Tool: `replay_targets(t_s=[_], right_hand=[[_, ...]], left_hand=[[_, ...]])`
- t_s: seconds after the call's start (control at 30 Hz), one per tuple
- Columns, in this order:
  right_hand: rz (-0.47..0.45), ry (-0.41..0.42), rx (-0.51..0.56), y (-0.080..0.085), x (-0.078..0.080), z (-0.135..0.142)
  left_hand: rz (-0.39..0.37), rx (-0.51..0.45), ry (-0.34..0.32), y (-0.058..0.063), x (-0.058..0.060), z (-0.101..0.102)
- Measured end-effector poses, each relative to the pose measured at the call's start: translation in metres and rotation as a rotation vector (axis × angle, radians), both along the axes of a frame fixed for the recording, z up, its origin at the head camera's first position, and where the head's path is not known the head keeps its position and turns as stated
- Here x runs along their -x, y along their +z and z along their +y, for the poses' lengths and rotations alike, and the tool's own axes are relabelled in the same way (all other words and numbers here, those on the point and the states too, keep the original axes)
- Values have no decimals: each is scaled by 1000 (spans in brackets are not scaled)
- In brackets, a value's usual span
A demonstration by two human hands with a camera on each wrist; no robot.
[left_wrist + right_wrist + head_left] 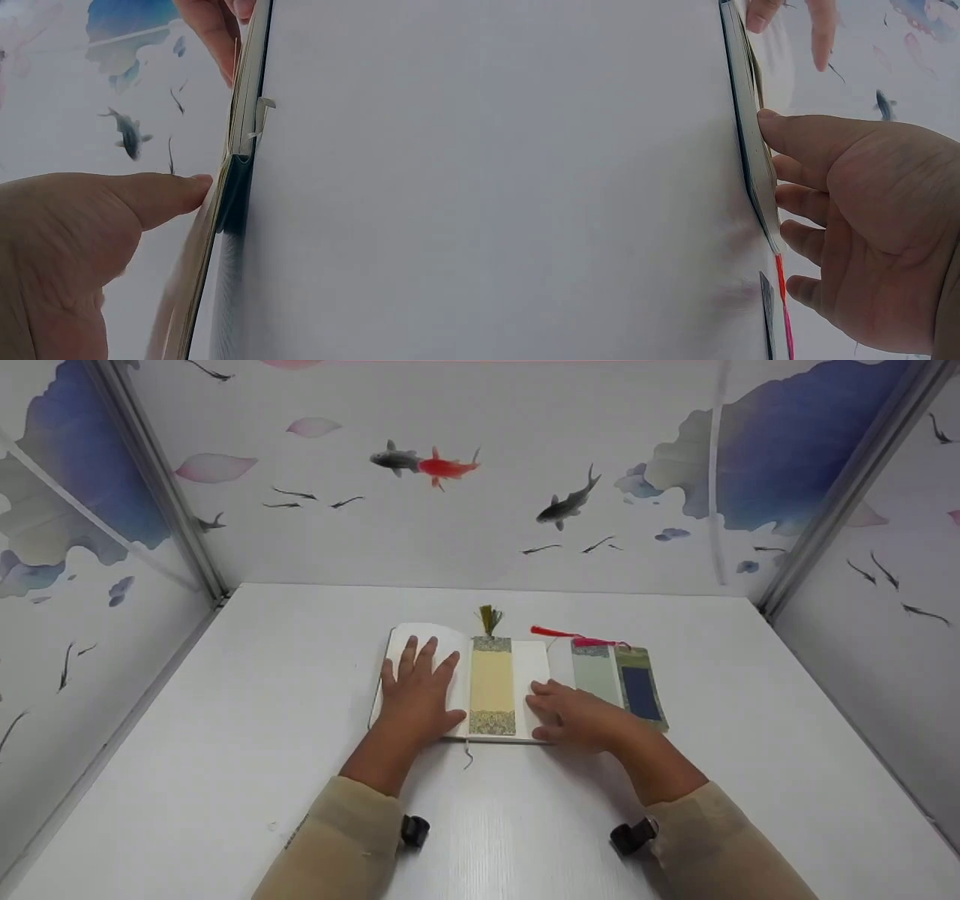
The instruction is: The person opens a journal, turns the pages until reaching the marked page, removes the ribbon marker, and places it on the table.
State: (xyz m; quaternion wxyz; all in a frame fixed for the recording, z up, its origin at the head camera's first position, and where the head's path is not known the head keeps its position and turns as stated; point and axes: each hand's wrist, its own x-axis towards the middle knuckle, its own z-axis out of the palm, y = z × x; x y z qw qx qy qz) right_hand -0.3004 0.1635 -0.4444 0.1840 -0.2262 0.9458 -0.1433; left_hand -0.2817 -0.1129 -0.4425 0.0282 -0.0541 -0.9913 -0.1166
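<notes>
An open notebook (529,664) with blank pages lies on the white table. A cream bookmark (492,681) with patterned ends lies upright along its right page near the fold, its olive tassel (490,619) reaching past the top edge. My left hand (416,697) rests with spread fingers on the left page. On the right page's outer edge, the fingers of my right hand (581,718) touch the paper. From the side, the left wrist view shows my left thumb (169,199) on the page, and the right wrist view shows my right hand (877,217) against the pages.
Right of the notebook lie a pale green bookmark (595,667) and an olive-bordered dark blue bookmark (640,694), partly behind my right hand. Red tassels (551,631) stretch across their tops. A thin ribbon (469,755) hangs out below the notebook. Printed panels (480,532) enclose the table.
</notes>
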Motion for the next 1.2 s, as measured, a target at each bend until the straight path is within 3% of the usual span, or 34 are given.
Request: replay_targets(t_s=[0.3, 0.37, 0.63, 0.93, 1.07, 1.2], right_hand=[[-11, -14, 14, 0, 0, 0], [-8, -6, 20, 0, 0, 0], [10, -2, 14, 2, 0, 0], [-21, -200, 64, 7, 9, -16], [24, -255, 59, 10, 17, -35], [111, -202, 99, 7, 22, -56]], left_hand=[[-273, -45, -94, 0, -8, -5], [-304, -53, -110, -1, -9, -7], [-338, -29, -156, -2, -7, -12], [-348, -12, -170, -4, -3, -14], [-356, -17, -163, -3, -3, -15], [-353, -13, -157, -3, -2, -13]])
